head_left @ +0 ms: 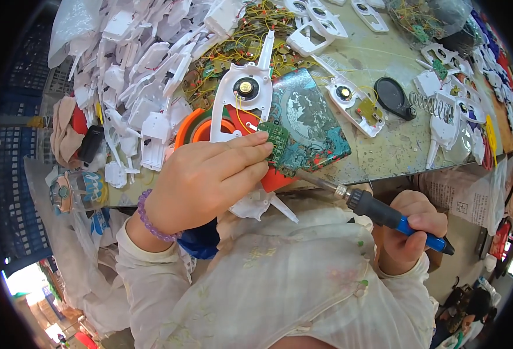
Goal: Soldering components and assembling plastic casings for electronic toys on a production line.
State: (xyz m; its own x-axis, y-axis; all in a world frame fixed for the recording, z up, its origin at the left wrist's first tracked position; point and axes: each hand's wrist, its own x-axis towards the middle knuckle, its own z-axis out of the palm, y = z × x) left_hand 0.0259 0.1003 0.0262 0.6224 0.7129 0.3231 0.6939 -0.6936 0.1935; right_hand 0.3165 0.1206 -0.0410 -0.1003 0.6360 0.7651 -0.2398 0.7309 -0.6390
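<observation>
My left hand [201, 177] is closed on a small green circuit board [279, 139], pressing its left edge with the fingertips. Beneath the hand lies a white plastic housing [224, 96] with a round black speaker [245, 88] set in it. A yellow wire [239, 110] runs from the speaker toward the board. My right hand [410, 230] is wrapped round the blue and black handle of a soldering iron [378, 210]. The iron points left, and its tip is at the board's lower edge; whether it touches cannot be made out.
A stained, patterned slab [309, 110] sits right of the board, orange rings [227, 126] to the left. White housings [152, 64] pile up at the left, wired boards [227, 52] behind. On the right are another housing [349, 99], a black round-headed piece [391, 96] and a coil spring [425, 102].
</observation>
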